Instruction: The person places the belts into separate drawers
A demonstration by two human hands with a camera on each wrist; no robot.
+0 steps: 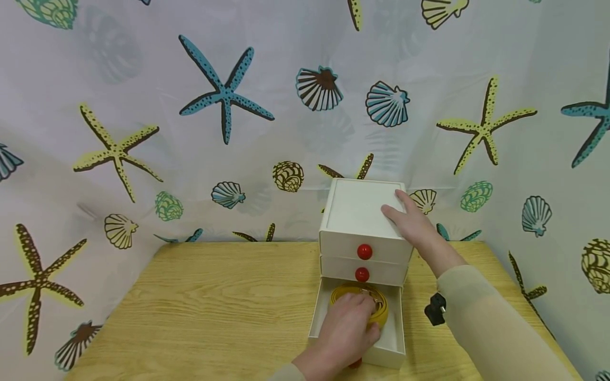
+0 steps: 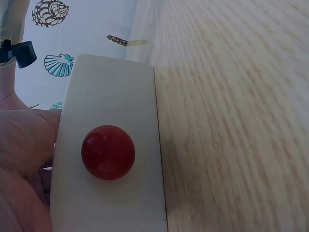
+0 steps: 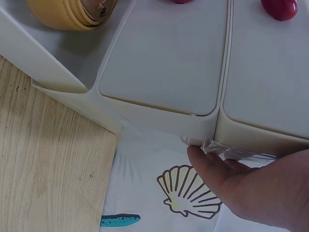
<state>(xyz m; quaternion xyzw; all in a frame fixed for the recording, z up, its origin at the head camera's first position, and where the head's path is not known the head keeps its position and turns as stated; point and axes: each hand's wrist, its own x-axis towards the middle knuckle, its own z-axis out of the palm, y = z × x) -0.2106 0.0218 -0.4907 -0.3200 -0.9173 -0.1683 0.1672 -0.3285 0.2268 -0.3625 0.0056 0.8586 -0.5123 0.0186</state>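
At the near edge of the wooden worktop (image 1: 200, 296), the left hand (image 1: 345, 328) reaches into the pulled-out bottom drawer (image 1: 395, 338), fingers curled over a coiled yellow belt (image 1: 381, 312); whether they actually grasp it cannot be told. The hand hides part of the belt and the drawer's red knob (image 2: 108, 152). Behind, the right hand (image 1: 412, 225) lies flat, released, atop the white drawer chest (image 1: 355, 211). A seashell curtain (image 1: 224, 95) hangs beyond

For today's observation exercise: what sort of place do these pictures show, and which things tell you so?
Probably a staged tabletop set rather than a lived-in room: a light wooden table backed by a seashell-and-starfish printed curtain, with only a small white drawer unit on it, its bottom drawer pulled open.
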